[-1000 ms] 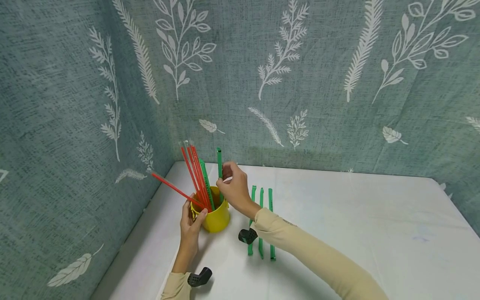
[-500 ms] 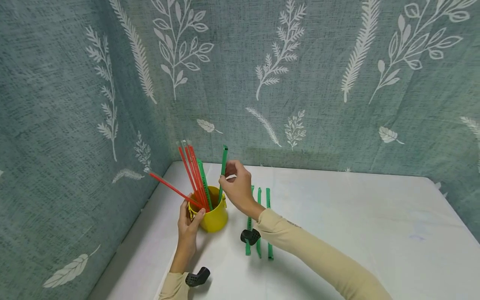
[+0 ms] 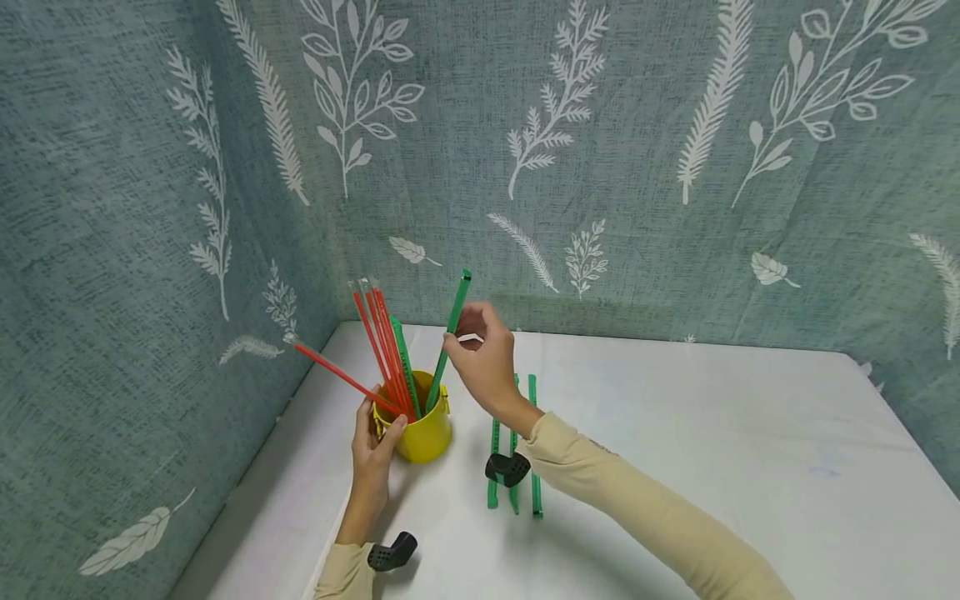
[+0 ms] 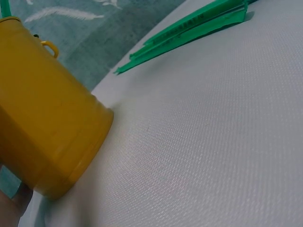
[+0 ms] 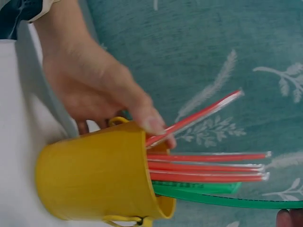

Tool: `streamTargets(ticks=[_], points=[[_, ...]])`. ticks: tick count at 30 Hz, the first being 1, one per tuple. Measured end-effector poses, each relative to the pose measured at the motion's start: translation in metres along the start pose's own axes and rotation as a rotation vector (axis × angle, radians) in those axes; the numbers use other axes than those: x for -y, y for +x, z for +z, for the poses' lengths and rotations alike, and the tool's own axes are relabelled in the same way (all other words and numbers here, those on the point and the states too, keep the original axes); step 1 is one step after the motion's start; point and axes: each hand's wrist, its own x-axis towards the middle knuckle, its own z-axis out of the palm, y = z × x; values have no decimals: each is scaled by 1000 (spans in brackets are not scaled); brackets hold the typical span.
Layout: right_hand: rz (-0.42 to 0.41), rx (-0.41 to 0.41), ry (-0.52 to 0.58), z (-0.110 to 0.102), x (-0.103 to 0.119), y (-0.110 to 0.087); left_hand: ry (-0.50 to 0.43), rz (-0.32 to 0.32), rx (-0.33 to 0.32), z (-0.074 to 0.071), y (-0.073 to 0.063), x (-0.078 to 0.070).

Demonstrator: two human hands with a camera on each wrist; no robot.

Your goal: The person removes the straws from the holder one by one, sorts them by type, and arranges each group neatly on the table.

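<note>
Near the far left corner of the white counter (image 3: 675, 450), the left hand (image 3: 372, 457) is gripping a yellow bucket (image 3: 426, 438). The right hand (image 3: 487, 357) is pinching a green stick (image 3: 456, 311), bottom end inside, top leaning toward the right edge. Leafy teal fabric (image 3: 645, 250) is hanging behind.

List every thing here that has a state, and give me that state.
Yellow bucket: upright on the table, open-topped
Left hand: gripping the bucket near its rim
Right hand: pinching a green stick
Pinched green stick: tilted, lower end inside the bucket
Other bucket green stick: standing inside, leaning
Outermost red stick: inside, leaning steeply outward
Remaining red sticks: standing bunched inside, leaning
Three loose green sticks: lying on the table
</note>
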Motion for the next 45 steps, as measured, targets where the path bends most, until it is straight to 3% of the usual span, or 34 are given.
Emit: streamTargets(ticks=[7,10,31,39,45], points=[[16,-31,22,-10,2,1,7,-10,-6,-7,8,26],[28,-48,24,-15,2,1,6,-8,-11,-8,10,30],[100,-192,67,-52,5,3,9,0,-38,-8,8,32],[121,-203,90,-64,-29,1,3,6,-40,-7,9,33],[166,-228,77,-71,-42,-4,8,7,-36,-7,10,34]])
